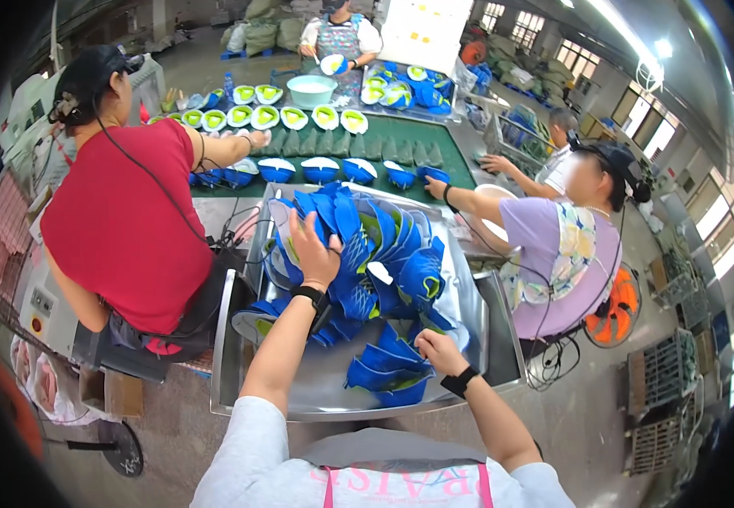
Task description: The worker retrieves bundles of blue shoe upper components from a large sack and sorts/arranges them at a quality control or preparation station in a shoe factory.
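Note:
A heap of blue shoe uppers [346, 224] with yellow-green linings fills much of a shiny metal tray [316, 406] in front of me. My left hand [314, 251] rests against the heap's left side, fingers spread and open. At the tray's right, my right hand [440, 350] is closed, its fingers curled at the edge of a blue upper beside a smaller stack of blue uppers [390, 366]. What lies inside its fingers is partly hidden. Dark bands circle both my wrists.
Beyond the tray runs a green conveyor belt [460, 152] carrying rows of uppers. A person in red [130, 220] sits left, one in lilac [545, 254] right; both reach toward the belt. Another person [346, 51] works behind a pale basin [312, 89]. An orange fan [614, 309] stands right.

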